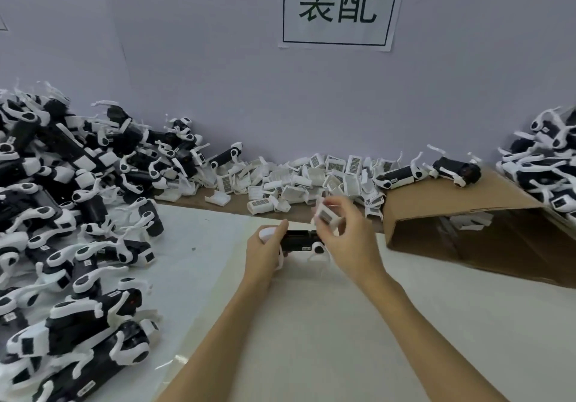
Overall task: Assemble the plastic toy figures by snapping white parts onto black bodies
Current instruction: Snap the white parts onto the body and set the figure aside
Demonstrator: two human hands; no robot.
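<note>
Left hand [265, 253] round black body [300, 241]; right hand [346, 239] apparently pinching white part [325, 214].

The bare stretch of counter [311, 323] in front of the person lies open from the near edge up to the two hands. On the left a heap of toy figures [71, 230] walls it in. Loose white parts [296, 180] crowd the back wall, and a tipped cardboard box [473, 214] blocks the right, with more figures [545, 164] piled beyond it.

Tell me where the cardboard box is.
The cardboard box lies on its side at right, beside the right hand, between the white parts pile and figures.
</note>
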